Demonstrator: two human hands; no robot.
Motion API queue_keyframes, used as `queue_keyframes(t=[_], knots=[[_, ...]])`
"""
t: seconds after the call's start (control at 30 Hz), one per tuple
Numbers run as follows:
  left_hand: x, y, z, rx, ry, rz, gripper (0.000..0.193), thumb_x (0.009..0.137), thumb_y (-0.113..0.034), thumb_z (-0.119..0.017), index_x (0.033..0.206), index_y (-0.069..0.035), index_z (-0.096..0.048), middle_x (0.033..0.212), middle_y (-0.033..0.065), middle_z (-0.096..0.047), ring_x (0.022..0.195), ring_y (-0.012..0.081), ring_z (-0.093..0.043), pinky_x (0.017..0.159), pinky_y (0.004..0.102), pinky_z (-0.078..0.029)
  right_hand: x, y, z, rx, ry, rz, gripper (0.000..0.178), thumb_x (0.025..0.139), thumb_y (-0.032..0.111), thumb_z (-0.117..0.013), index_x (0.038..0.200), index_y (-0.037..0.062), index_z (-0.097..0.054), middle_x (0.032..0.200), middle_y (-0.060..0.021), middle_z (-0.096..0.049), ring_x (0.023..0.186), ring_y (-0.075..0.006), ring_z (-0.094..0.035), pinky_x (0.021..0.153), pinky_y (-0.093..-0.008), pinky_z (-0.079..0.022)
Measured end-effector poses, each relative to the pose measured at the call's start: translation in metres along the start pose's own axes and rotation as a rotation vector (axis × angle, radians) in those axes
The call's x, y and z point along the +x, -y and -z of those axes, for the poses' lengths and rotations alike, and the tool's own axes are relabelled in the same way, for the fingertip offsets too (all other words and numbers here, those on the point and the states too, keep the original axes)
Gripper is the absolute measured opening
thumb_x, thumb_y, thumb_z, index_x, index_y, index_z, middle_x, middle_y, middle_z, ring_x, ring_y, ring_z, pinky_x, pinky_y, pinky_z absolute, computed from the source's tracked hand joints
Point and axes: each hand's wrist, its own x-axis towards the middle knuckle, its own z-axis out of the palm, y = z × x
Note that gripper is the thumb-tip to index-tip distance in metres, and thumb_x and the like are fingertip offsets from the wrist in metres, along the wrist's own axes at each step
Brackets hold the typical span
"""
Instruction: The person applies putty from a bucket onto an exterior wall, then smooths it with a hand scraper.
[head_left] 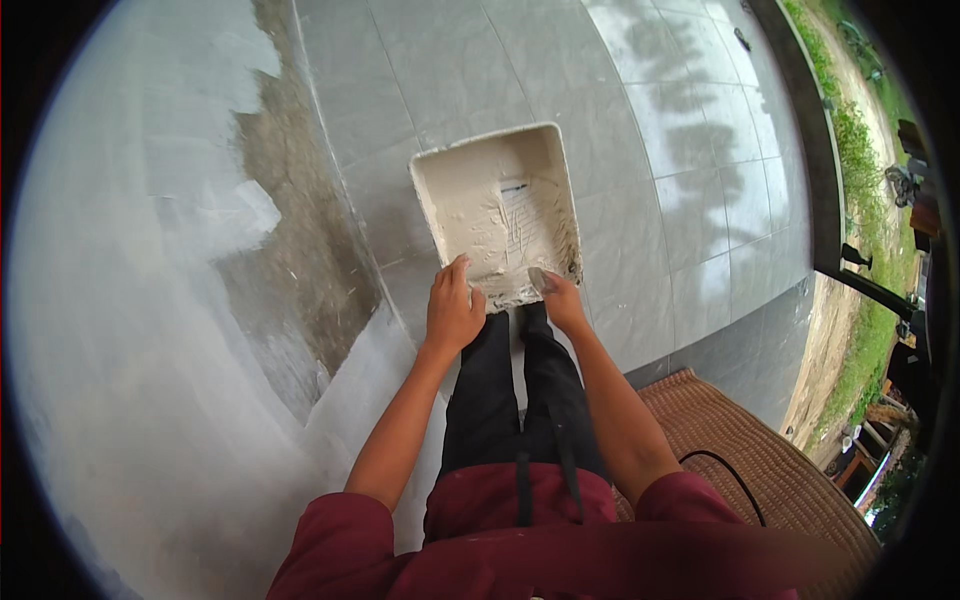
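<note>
A wide rectangular tray (428, 205) is held out in front of my legs. Thick cream-coloured paste (465, 215) coats its floor and walls, with ridged scrape marks to the right of the middle. My left hand (456, 312) is closed on the near left corner, its fingers along the outer side and the thumb by the near rim. At the near right rim, my right hand (566, 304) is closed around a small flat grey tool (541, 281), which looks like a scraper blade; its handle is hidden. Whether that hand also grips the tray is unclear.
On the left stands a wall (130, 300) partly coated in whitish plaster, with a bare brown patch (295, 200). Grey tiles (620, 240) cover the floor. A woven brown mat (740, 455) with a black cable (735, 470) lies at the lower right, near the ledge.
</note>
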Motion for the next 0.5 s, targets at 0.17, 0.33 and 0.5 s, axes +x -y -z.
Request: queue_keyframes(t=[0.17, 0.33, 0.5], knots=[[-0.02, -0.021, 0.04, 0.083, -0.021, 0.037, 0.055, 0.084, -0.007, -0.057, 0.136, 0.007, -0.043, 0.129, 0.0304, -0.056, 0.12, 0.0466, -0.051, 0.104, 0.0501, -0.042, -0.018, 0.026, 0.073, 0.849, 0.206, -0.316, 0.048, 0.087, 0.005, -0.051, 0.135, 0.0046, -0.055, 0.105, -0.0078, -0.069, 0.087, -0.0248, -0.068, 0.065, -0.0438, -0.057], [-0.042, -0.052, 0.062, 0.119, -0.1, 0.152, 0.062, 0.084, -0.01, -0.059, 0.14, 0.007, -0.039, 0.134, 0.0318, -0.052, 0.122, 0.0478, -0.05, 0.106, 0.051, -0.04, -0.044, 0.054, 0.125, 1.236, 0.514, -0.169, 0.049, 0.088, 0.007, -0.048, 0.137, 0.001, -0.05, 0.127, -0.0185, -0.063, 0.113, -0.0373, -0.064, 0.09, -0.056, -0.053], [-0.049, -0.098, 0.071, 0.146, -0.241, 0.171, 0.065, 0.085, -0.012, -0.059, 0.143, 0.007, -0.035, 0.137, 0.0315, -0.05, 0.124, 0.0476, -0.049, 0.108, 0.0508, -0.038, -0.047, 0.072, 0.142, 1.376, 0.61, -0.101, 0.045, 0.086, 0.014, -0.057, 0.129, 0.0028, -0.057, 0.124, -0.018, -0.065, 0.113, -0.0384, -0.062, 0.094, -0.0588, -0.048]])
